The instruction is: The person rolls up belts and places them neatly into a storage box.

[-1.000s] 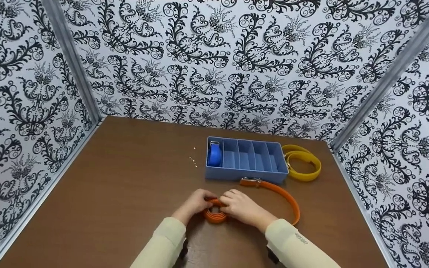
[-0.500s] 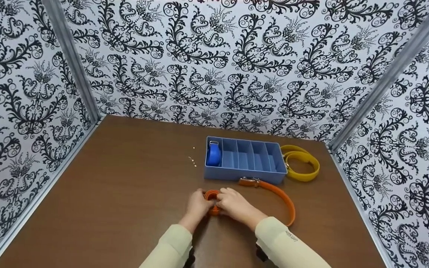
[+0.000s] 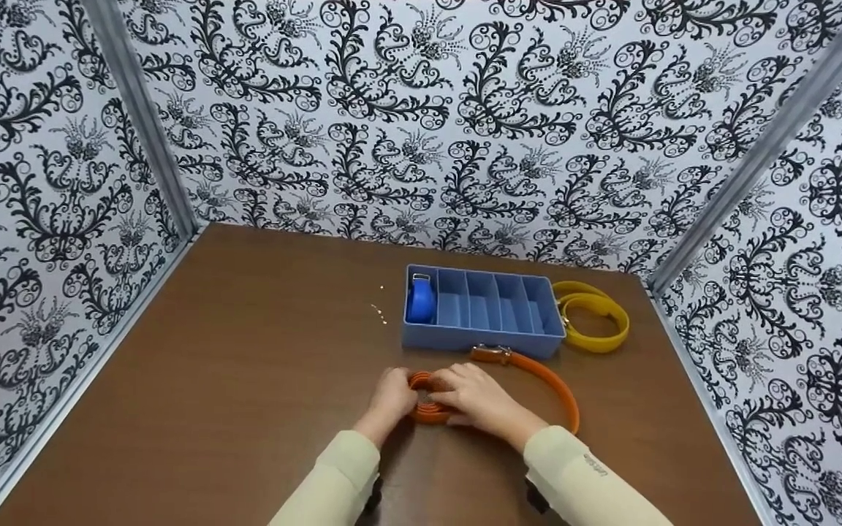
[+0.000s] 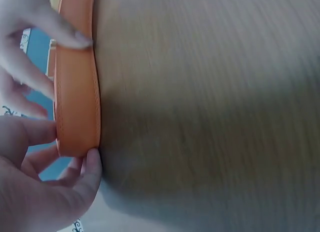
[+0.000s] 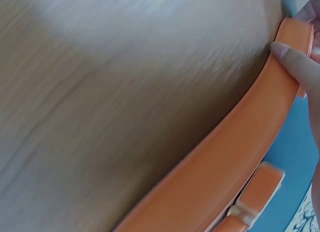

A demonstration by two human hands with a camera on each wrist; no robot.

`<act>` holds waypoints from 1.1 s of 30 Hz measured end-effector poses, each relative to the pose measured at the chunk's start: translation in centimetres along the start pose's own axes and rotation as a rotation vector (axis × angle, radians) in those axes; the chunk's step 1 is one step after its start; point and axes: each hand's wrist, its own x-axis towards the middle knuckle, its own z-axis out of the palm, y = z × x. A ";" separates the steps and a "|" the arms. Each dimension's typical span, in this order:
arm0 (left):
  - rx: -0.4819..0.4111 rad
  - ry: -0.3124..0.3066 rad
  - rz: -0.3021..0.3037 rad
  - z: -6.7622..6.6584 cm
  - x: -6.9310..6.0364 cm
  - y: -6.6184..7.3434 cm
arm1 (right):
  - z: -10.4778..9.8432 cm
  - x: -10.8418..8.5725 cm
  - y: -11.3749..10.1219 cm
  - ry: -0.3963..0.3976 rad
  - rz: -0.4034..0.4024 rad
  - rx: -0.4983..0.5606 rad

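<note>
An orange belt (image 3: 431,417) stands on edge on the table, one part wound into a coil of several layers. My left hand (image 3: 392,399) grips the coil's left side; in the left wrist view its thumb and fingers (image 4: 91,179) pinch the band. On the coil's right side my right hand (image 3: 481,400) holds the band, its thumb (image 5: 290,57) pressed on the outer face in the right wrist view. From there the unwound strap curves right and back to a metal buckle (image 3: 492,354) in front of the tray. My fingers hide parts of the coil.
A blue divided tray (image 3: 483,337) stands behind my hands, with a rolled blue belt (image 3: 422,300) in its leftmost compartment. A loosely looped yellow belt (image 3: 604,343) lies against its right end. Patterned walls (image 3: 406,109) enclose the brown table (image 3: 245,351).
Both hands have shifted around the orange coil and still hold it. The coil tilted between them half a second ago and now sits flatter. The loose strap's curve has drawn slightly left.
</note>
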 end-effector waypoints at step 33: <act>-0.107 0.089 -0.046 0.6 -1.2 -0.4 | 0.5 1.1 -1.8 0.062 -0.045 -0.138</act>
